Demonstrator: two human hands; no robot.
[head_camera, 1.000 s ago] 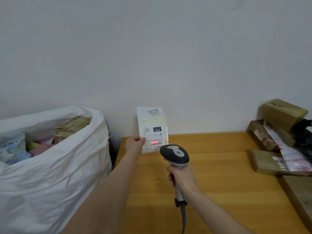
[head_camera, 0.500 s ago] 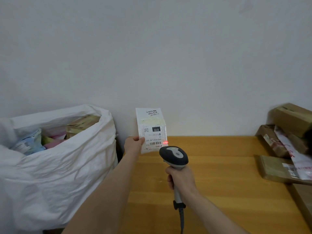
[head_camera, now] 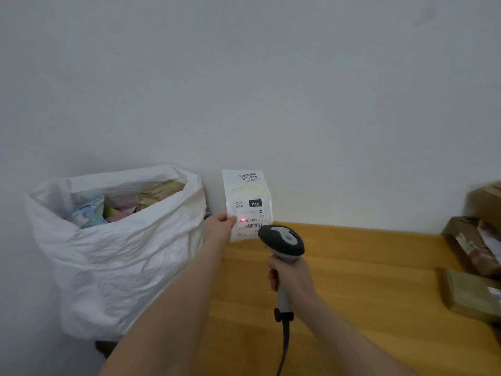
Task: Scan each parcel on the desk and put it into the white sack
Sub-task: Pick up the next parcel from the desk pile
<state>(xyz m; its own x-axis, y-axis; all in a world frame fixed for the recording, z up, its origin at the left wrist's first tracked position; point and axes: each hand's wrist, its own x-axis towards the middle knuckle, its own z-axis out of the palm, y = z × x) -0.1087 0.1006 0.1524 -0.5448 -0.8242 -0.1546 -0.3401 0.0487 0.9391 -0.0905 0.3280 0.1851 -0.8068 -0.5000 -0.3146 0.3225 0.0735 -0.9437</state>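
Observation:
My left hand (head_camera: 220, 227) holds a small white parcel (head_camera: 248, 202) upright by its lower left corner, above the desk's far left edge. Its label faces me, with a red scanner dot left of the barcode. My right hand (head_camera: 291, 278) grips the handle of a grey and black barcode scanner (head_camera: 282, 240), whose head points at the label from just below and right. The white sack (head_camera: 122, 253) stands open to the left of the desk, with several parcels inside.
The wooden desk (head_camera: 366, 280) runs along a plain white wall. Several brown parcels (head_camera: 474, 253) are stacked at its right edge. The scanner's cable hangs down toward me.
The view has swung left, so the sack shows more fully and the stacked parcels have slid toward the right edge. The red dot has shifted from the barcode area to the label's left side.

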